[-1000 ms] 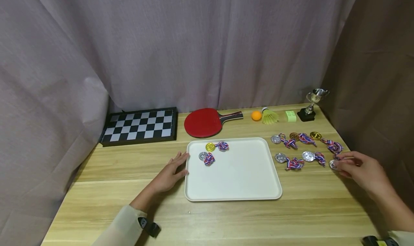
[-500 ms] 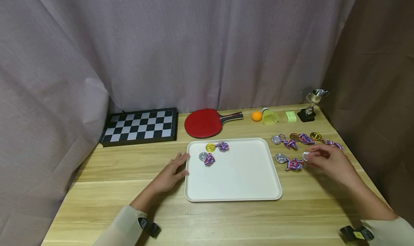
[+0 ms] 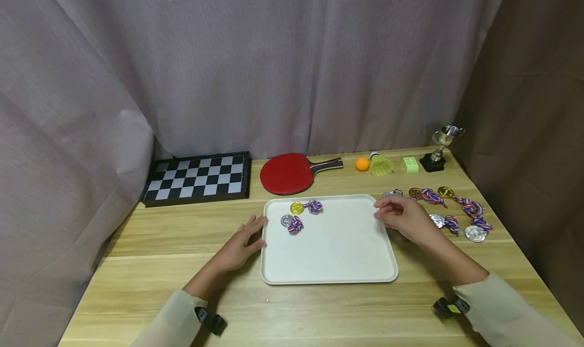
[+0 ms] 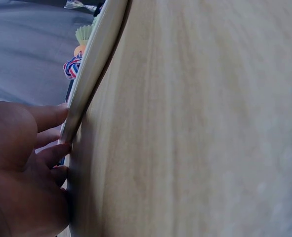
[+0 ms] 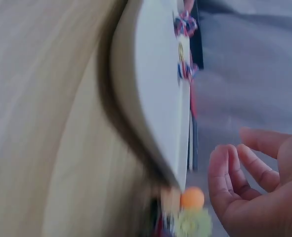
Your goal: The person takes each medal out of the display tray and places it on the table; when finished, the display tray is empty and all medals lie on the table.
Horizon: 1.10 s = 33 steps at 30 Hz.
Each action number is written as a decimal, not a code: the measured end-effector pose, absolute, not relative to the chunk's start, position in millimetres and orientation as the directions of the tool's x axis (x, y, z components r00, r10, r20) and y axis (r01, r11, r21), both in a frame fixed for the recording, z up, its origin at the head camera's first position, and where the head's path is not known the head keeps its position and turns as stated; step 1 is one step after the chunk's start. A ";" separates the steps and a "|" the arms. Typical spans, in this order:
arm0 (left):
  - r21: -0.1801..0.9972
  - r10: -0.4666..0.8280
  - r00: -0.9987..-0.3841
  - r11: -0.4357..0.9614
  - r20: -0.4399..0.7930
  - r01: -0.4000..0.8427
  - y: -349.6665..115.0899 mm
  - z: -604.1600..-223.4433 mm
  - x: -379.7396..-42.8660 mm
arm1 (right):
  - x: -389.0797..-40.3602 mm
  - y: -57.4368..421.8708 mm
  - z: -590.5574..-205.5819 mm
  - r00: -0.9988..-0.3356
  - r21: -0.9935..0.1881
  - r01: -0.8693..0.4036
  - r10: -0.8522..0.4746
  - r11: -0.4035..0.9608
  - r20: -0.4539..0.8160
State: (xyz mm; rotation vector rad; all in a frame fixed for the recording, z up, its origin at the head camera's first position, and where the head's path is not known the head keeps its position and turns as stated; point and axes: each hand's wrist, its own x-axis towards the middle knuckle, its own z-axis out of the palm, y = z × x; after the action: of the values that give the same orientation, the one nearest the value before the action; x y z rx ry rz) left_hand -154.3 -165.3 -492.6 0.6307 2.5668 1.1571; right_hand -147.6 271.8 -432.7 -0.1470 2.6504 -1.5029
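Table (image 3: 328, 316): pale wood, grain and board seams running along its width. Grey-mauve curtain (image 3: 255, 63) hangs behind the table, in soft vertical folds, down to its back edge; similar cloth (image 3: 59, 175) slopes along the table's left edge. Brown drape (image 3: 538, 124) beside the table's right edge, darker. Light over the table soft, diffuse; in wrist views the cloth behind it reads bluish grey.

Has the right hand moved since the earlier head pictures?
Yes: in the head view, the right hand has moved left, from the rightmost medal to the right edge of the tray, which has stayed put.
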 end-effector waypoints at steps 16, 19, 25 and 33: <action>0.766 0.482 -0.874 0.583 -0.058 0.271 -166.4 -492.7 -154.3 | -172.7 143.2 -454.0 -0.938 -0.884 -0.097 -0.340 0.457 -0.072; 0.764 0.487 -0.872 0.580 -0.048 0.282 -166.5 -493.7 -154.9 | -173.8 122.1 -457.6 -0.930 -0.863 -0.158 -0.365 0.480 -0.033; 0.763 0.489 -0.871 0.579 -0.042 0.288 -166.6 -494.3 -155.2 | -178.7 92.5 -465.9 -0.923 -0.780 -0.280 -0.379 0.559 0.060; 0.751 0.489 -0.870 0.594 -0.053 0.288 -167.1 -493.5 -154.7 | -183.0 78.3 -470.7 -0.940 -0.718 -0.277 -0.336 0.638 0.064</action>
State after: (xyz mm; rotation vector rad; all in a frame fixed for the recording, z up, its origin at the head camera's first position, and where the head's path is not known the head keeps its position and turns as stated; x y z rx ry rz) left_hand -154.7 -167.1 -493.5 0.6395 2.5697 1.1441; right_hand -183.0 78.3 -470.7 -0.5202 2.7742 -1.1964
